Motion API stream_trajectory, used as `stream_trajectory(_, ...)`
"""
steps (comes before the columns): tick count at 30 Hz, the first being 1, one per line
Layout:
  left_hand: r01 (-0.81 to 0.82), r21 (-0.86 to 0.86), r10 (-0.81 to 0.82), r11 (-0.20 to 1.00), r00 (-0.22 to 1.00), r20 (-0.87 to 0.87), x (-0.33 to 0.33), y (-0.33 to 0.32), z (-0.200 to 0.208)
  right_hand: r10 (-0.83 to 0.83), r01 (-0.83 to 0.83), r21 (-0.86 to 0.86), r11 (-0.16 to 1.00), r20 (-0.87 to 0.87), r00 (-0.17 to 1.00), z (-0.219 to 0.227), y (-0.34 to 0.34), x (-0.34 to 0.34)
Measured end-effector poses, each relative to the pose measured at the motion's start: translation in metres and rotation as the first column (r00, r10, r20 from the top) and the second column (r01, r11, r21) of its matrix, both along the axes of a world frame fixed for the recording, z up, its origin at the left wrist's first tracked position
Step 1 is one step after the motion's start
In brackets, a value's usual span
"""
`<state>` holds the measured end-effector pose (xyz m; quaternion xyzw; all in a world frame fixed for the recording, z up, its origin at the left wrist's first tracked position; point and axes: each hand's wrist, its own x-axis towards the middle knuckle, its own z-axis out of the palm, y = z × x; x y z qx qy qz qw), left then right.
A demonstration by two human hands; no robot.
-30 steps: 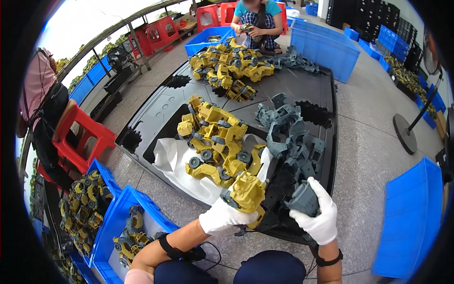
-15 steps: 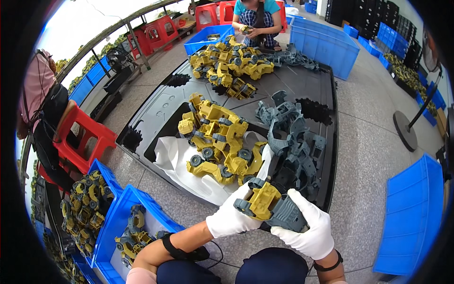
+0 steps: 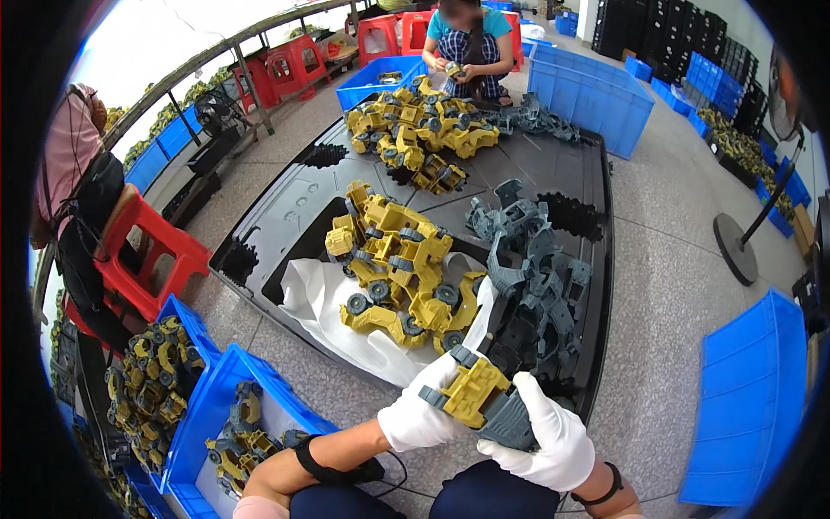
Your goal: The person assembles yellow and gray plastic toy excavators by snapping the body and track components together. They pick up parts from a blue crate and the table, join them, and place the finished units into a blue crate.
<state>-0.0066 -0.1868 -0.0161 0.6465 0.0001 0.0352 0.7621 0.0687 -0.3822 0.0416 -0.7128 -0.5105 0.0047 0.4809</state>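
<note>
Both my hands wear white gloves and hold one toy truck (image 3: 474,394) low over my knees. Its body is yellow with dark grey wheels, and a grey plastic part covers the end on my right. My left hand (image 3: 425,413) is closed around the yellow, wheeled end. My right hand (image 3: 546,439) grips the grey part, thumb on top. Just beyond lie a pile of yellow truck bodies (image 3: 398,251) on white sheeting (image 3: 324,311) and a heap of loose grey parts (image 3: 536,268), both on a black platform (image 3: 303,203).
Blue bins with trucks stand at my left, one bin (image 3: 194,432) close to my forearm. Another blue bin (image 3: 743,398) lies at the right, near a standing fan (image 3: 735,246). Opposite, a person (image 3: 471,52) handles a truck behind another pile (image 3: 424,121). Red stools (image 3: 147,259) stand left.
My hands and the truck have shifted slightly down and left in view, the grey end tilting lower. The person opposite has raised a hand at their truck.
</note>
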Motion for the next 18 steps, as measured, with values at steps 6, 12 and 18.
stream_trajectory(6, 0.075, 0.141, -0.087, 0.987, 0.993, 0.079, -0.001, 0.003, -0.006, 0.048, -0.048, 0.015, 0.999, 0.034, 0.998, 0.001, 0.007, 0.01)
stream_trajectory(12, 0.097, 0.113, -0.102, 0.989, 0.994, 0.042, 0.0, -0.001, 0.011, -0.025, 0.027, -0.034, 0.999, 0.052, 0.998, 0.003, 0.014, 0.016)
stream_trajectory(18, -0.021, -0.299, -0.024, 0.954, 0.989, -0.143, -0.012, 0.006, 0.005, -0.04, 0.042, 0.016, 0.999, -0.122, 0.992, 0.013, 0.04, 0.037)
